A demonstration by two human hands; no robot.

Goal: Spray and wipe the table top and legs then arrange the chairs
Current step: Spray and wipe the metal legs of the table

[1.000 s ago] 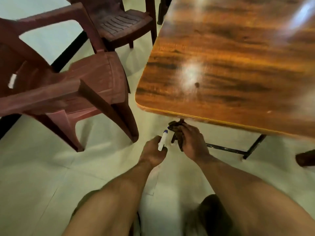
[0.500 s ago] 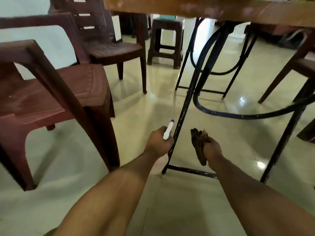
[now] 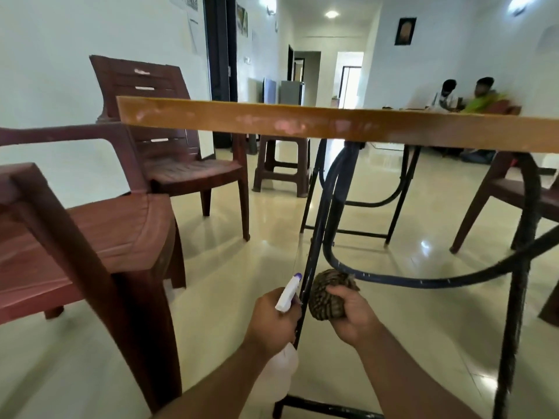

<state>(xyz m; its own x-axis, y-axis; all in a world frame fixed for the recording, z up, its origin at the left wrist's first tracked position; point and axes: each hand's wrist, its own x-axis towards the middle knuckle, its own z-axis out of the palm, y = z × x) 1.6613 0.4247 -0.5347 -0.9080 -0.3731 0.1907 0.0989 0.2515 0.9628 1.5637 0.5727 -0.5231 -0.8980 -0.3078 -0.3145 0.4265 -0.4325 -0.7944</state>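
The wooden table top [image 3: 302, 124] runs edge-on across the view, standing on black metal legs. My left hand [image 3: 272, 319] grips a white spray bottle [image 3: 287, 293] with a purple nozzle tip, just left of the near thin leg [image 3: 314, 237]. My right hand [image 3: 352, 314] holds a bunched dark striped cloth [image 3: 328, 293] against the right side of that same leg, below the curved black brace [image 3: 393, 278].
Two brown plastic chairs stand at the left, one close [image 3: 90, 231] and one further back [image 3: 169, 152]. A brown stool [image 3: 281, 167] is beyond the table. Another chair [image 3: 514, 192] sits at the right. Two people sit far back right. Glossy tiled floor lies between.
The view dropped from above the table to below its edge. My right hand with the cloth moved from under the table edge down onto the thin leg; my left hand kept the bottle.
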